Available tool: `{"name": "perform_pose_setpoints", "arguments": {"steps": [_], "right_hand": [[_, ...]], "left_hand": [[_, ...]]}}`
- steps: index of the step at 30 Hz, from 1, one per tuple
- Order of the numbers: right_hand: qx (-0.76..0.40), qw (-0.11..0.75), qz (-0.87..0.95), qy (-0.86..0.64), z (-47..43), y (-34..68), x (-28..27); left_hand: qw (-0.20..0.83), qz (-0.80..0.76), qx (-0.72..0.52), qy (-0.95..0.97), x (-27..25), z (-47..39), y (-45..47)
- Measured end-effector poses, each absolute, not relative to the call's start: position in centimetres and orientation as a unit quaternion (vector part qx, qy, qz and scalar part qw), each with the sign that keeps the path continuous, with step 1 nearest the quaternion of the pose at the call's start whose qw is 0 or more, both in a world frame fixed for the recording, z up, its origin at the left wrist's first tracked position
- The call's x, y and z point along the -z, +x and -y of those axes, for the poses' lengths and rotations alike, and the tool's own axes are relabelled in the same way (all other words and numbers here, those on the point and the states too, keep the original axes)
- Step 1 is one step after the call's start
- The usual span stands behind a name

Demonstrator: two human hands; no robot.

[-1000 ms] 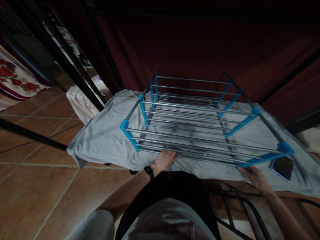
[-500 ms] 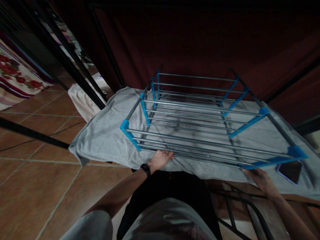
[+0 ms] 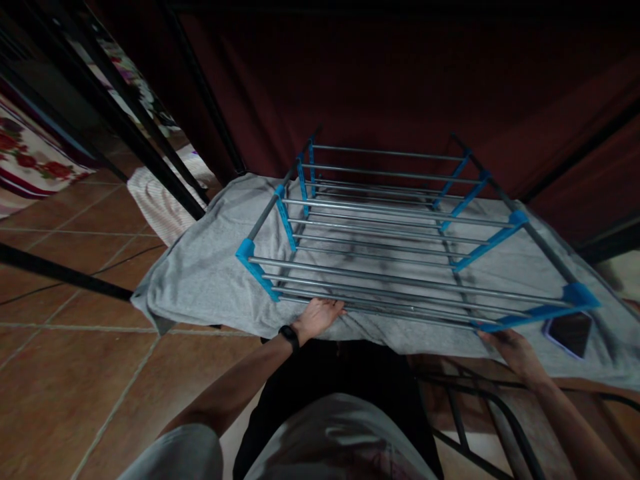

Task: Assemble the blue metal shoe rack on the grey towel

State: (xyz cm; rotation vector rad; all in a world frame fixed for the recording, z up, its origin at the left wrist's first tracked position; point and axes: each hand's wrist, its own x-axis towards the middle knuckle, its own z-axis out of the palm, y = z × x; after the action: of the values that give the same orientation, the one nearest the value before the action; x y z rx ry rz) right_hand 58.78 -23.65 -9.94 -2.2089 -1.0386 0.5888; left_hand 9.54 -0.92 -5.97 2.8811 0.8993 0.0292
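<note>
A shoe rack [image 3: 385, 285] of grey metal tubes with blue plastic joints lies across a grey cloth [image 3: 200, 260]. Its side rails run away from me and its rods go left to right. My left hand [image 3: 319, 319], with a black band at the wrist, is closed over the lowest front rod, left of the middle. At the front right corner, my right hand [image 3: 510, 348] grips the rack beside the blue end joint. Its fingertips are partly hidden under the frame. A phone [image 3: 569, 333] with a pale purple edge lies just right of that hand.
Behind the rack hangs a dark red curtain [image 3: 400, 73]. Black metal posts [image 3: 133, 143] stand at the left, near a pale striped cloth [image 3: 163, 203] and a floral cloth [image 3: 37, 160]. Black bent tubing [image 3: 493, 403] is below right, above the tiled floor [image 3: 65, 380].
The whole scene sits slightly further left in view, as the camera has turned a little. Both hands keep their places on the rack, which rests as before.
</note>
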Motion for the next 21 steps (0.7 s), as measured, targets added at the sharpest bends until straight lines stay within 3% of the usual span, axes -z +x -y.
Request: {"name": "perform_pose_setpoints", "arguments": {"steps": [13,21], "right_hand": [[-0.212,0.470,0.396,-0.760,22.3,54.6,8.4],[-0.201,0.468,0.418,-0.752,21.5,54.9,9.5]], "left_hand": [[0.039,-0.299,-0.060,0.952,6.2,0.8,8.7],[-0.014,-0.267,-0.267,0.926,8.8,1.0,-1.6]]}}
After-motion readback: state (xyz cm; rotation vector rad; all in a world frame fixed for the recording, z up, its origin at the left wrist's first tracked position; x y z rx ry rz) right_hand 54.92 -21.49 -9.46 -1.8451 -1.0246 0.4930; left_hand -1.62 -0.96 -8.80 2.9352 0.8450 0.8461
